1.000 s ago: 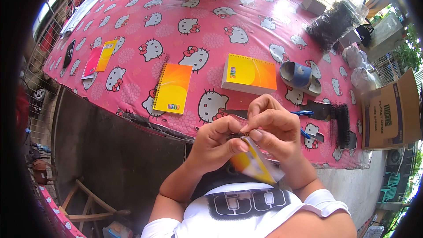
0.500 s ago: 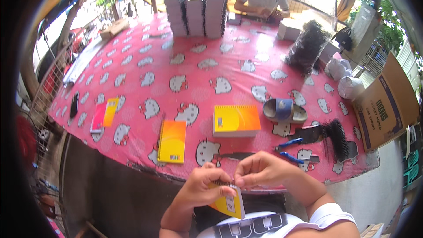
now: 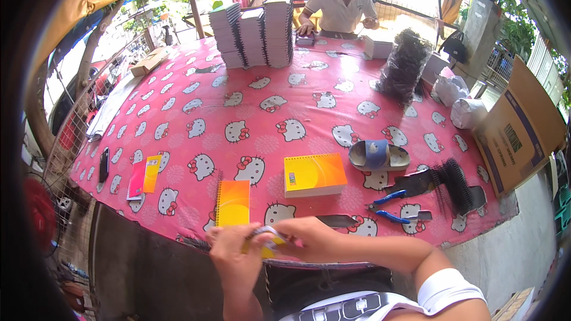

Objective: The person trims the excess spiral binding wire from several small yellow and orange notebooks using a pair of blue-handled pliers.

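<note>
Over the table's front edge, my left hand [image 3: 237, 255] grips a small yellow spiral notebook [image 3: 270, 246], thumb on top. My right hand [image 3: 310, 239] is closed at the notebook's right side; its fingertips are partly hidden and slightly blurred. Just beyond my left hand lies a yellow-orange spiral notebook [image 3: 233, 202], its lower end covered by the hands. A stack of yellow-orange notebooks [image 3: 314, 173] sits farther off, right of it. To the right are blue-handled pliers [image 3: 386, 207].
A blue-grey slipper [image 3: 378, 156], black spiral coils [image 3: 455, 187] and an open cardboard box [image 3: 517, 134] stand to the right. Tall notebook stacks [image 3: 253, 35] rise at the back. A person [image 3: 342, 9] sits across the pink table [image 3: 273, 137]. A phone [image 3: 104, 165] lies far left.
Both hands have moved left and forward with the notebook, from near my lap to the table's edge. The notebook has been turned. Across the table, the person's hands have moved apart.
</note>
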Demonstrator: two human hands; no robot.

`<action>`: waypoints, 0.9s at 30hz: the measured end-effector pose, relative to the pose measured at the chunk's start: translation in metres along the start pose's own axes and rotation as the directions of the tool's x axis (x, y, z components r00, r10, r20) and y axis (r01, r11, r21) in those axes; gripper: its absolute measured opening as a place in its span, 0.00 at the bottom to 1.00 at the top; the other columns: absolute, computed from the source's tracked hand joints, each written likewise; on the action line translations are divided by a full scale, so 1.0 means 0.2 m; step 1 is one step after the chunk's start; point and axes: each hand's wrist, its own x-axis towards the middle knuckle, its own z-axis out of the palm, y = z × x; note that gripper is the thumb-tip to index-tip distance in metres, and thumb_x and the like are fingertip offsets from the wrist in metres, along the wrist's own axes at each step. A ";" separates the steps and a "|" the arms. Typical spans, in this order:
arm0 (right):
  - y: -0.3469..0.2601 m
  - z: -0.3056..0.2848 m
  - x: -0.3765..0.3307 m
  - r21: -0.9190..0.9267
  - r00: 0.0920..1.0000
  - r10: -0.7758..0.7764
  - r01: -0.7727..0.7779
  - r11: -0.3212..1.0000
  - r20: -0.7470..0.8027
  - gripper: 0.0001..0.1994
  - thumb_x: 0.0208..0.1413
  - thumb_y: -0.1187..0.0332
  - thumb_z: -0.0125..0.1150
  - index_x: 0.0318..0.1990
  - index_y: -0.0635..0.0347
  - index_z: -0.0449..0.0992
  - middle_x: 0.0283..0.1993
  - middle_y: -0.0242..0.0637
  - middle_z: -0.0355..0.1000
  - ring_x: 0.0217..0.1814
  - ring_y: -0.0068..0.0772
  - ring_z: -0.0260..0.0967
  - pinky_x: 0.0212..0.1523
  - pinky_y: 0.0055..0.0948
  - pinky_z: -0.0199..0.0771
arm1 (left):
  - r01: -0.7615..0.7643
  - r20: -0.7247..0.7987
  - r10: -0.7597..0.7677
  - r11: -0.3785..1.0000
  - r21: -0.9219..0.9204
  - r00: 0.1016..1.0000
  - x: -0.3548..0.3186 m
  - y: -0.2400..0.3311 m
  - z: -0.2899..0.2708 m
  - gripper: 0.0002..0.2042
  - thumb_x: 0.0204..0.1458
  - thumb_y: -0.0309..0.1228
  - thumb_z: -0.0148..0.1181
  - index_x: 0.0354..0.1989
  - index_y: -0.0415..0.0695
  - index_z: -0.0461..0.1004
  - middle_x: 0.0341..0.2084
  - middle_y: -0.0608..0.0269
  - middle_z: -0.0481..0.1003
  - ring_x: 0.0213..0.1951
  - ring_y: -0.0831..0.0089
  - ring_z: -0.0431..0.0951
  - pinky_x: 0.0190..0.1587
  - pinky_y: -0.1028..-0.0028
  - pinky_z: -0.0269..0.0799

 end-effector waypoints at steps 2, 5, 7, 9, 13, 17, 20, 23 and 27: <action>0.04 0.03 0.12 -0.217 0.978 -0.189 0.168 0.962 -0.083 0.19 0.52 0.71 0.65 0.52 0.61 0.72 0.39 0.42 0.70 0.38 0.38 0.70 0.35 0.30 0.75 | -0.002 -0.149 0.006 1.000 0.024 0.989 0.04 -0.04 -0.01 0.16 0.46 0.41 0.69 0.39 0.45 0.78 0.37 0.59 0.79 0.42 0.63 0.78 0.55 0.60 0.59; 0.16 0.12 0.27 -0.537 0.941 -0.334 0.253 0.805 -0.057 0.20 0.49 0.70 0.65 0.51 0.60 0.73 0.39 0.42 0.70 0.39 0.43 0.70 0.36 0.34 0.77 | -0.002 -0.324 0.030 0.996 0.084 0.946 0.10 -0.02 -0.02 0.19 0.50 0.42 0.66 0.46 0.45 0.77 0.49 0.57 0.76 0.52 0.61 0.75 0.62 0.55 0.53; 0.32 0.25 0.26 -0.587 0.976 -0.191 0.217 0.780 0.107 0.20 0.48 0.67 0.65 0.50 0.60 0.74 0.40 0.43 0.70 0.41 0.44 0.71 0.37 0.35 0.78 | 0.033 -0.198 -0.022 0.998 0.051 0.980 0.09 -0.07 -0.01 0.20 0.52 0.42 0.64 0.50 0.45 0.75 0.55 0.56 0.72 0.58 0.60 0.71 0.64 0.52 0.49; 0.36 0.29 0.24 -0.577 0.965 -0.120 0.237 0.782 0.233 0.17 0.49 0.61 0.65 0.44 0.59 0.77 0.42 0.43 0.72 0.45 0.44 0.71 0.38 0.38 0.79 | 0.156 -0.049 -0.151 0.979 0.132 0.987 0.06 -0.17 0.05 0.18 0.55 0.41 0.60 0.49 0.45 0.76 0.54 0.56 0.73 0.57 0.60 0.71 0.63 0.51 0.49; 0.26 -0.13 0.32 -0.795 0.995 -0.014 0.086 0.601 0.097 0.09 0.43 0.71 0.61 0.36 0.53 0.81 0.44 0.43 0.73 0.52 0.43 0.69 0.48 0.35 0.75 | 0.234 0.085 -0.259 0.945 0.229 0.962 -0.04 -0.28 0.09 0.18 0.55 0.41 0.60 0.51 0.47 0.76 0.55 0.58 0.72 0.57 0.60 0.69 0.63 0.53 0.48; 0.24 -0.27 0.27 -0.788 0.958 0.259 -0.066 0.612 0.121 0.15 0.45 0.72 0.63 0.44 0.53 0.81 0.49 0.43 0.70 0.52 0.45 0.68 0.52 0.40 0.72 | 0.160 0.254 -0.245 0.936 0.315 0.936 -0.02 -0.22 0.21 0.18 0.52 0.39 0.62 0.52 0.50 0.77 0.58 0.58 0.68 0.60 0.62 0.64 0.63 0.55 0.45; 0.26 -0.25 0.26 -0.847 0.943 0.292 -0.020 0.531 0.161 0.16 0.45 0.72 0.63 0.45 0.52 0.81 0.48 0.43 0.72 0.51 0.47 0.70 0.50 0.41 0.73 | 0.209 0.289 -0.317 0.914 0.348 0.903 -0.06 -0.29 0.28 0.19 0.50 0.39 0.64 0.52 0.52 0.77 0.58 0.59 0.67 0.61 0.63 0.62 0.62 0.53 0.44; 0.24 -0.29 0.31 -0.844 0.900 0.330 0.072 0.531 0.284 0.14 0.46 0.73 0.63 0.44 0.52 0.81 0.43 0.44 0.73 0.47 0.48 0.72 0.47 0.42 0.73 | 0.234 0.285 -0.356 0.894 0.382 0.890 -0.07 -0.31 0.24 0.18 0.50 0.39 0.64 0.51 0.52 0.77 0.56 0.59 0.68 0.60 0.63 0.63 0.62 0.52 0.45; 0.25 -0.37 0.37 -0.706 0.885 0.323 0.008 0.709 0.335 0.13 0.46 0.73 0.63 0.43 0.53 0.81 0.40 0.44 0.74 0.43 0.48 0.73 0.45 0.42 0.72 | 0.253 0.235 -0.338 0.910 0.327 0.911 -0.06 -0.26 0.18 0.15 0.51 0.37 0.63 0.48 0.50 0.79 0.54 0.56 0.69 0.57 0.62 0.66 0.63 0.51 0.41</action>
